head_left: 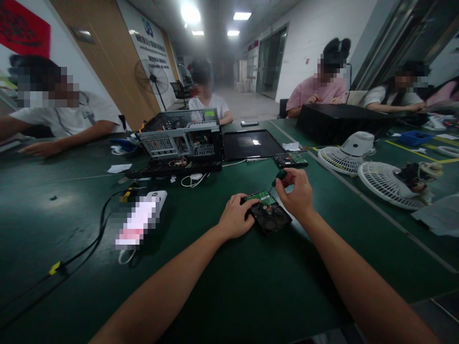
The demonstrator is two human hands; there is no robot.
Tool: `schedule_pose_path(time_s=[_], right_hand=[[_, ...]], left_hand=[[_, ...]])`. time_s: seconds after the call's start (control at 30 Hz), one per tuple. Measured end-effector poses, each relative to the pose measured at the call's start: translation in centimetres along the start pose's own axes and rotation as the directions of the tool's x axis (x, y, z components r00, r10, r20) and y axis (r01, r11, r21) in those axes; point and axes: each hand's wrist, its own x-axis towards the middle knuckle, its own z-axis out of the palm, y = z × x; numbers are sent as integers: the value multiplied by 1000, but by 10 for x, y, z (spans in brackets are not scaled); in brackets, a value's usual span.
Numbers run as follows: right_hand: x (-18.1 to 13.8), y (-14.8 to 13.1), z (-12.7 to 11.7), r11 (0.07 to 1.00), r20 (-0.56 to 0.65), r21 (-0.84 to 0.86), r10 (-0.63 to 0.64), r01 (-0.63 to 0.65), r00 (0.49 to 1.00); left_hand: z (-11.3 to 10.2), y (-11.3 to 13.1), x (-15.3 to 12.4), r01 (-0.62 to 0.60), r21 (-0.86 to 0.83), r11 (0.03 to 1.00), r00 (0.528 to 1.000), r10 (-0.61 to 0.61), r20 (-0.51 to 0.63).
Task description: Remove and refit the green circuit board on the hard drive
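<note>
A hard drive (271,220) lies on the green table in front of me, its green circuit board (264,197) showing at the far end. My left hand (236,216) grips it by the left side, fingers resting over the board's edge and thumb against the near side. In my right hand (298,192), pinched between thumb and fingers, is a screwdriver with a dark handle (280,177). Its thin shaft points down at the far right corner of the board; whether the tip touches a screw is too small to tell.
An opened computer case (182,138) stands ahead, beside a black panel (251,144). Another hard drive (291,160) lies beyond my right hand. White fan parts (385,184) are at right; a phone (141,220) and black cable (102,224) at left. Several people sit around the table.
</note>
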Motion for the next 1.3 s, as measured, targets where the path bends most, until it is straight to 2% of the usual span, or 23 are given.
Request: schedule_pose_path(time_s=[0.13, 0.43, 0.73, 0.93, 1.17, 1.3], right_hand=[[0, 3, 1, 1000, -39, 3, 27, -27, 999], [-4, 10, 8, 992, -14, 123, -3, 5, 1000], [-2, 8, 3, 1000, -45, 12, -4, 4, 999], [-1, 7, 1, 998, -4, 60, -20, 20, 1000], [-1, 3, 0, 1000, -27, -20, -5, 4, 1000], [-1, 3, -2, 999, 5, 31, -26, 26, 1000]], left_hand=[[1, -1, 0, -4, -3, 1000, 1000, 4, -10], [1, -1, 0, 0, 8, 1000, 1000, 0, -6], [1, -1, 0, 5, 2, 1000, 1000, -5, -3], [1, 0, 0, 9, -8, 1000, 1000, -9, 2], [0, 1, 0, -1, 3, 1000, 1000, 1, -6], [1, 1, 0, -3, 9, 1000, 1000, 3, -5]])
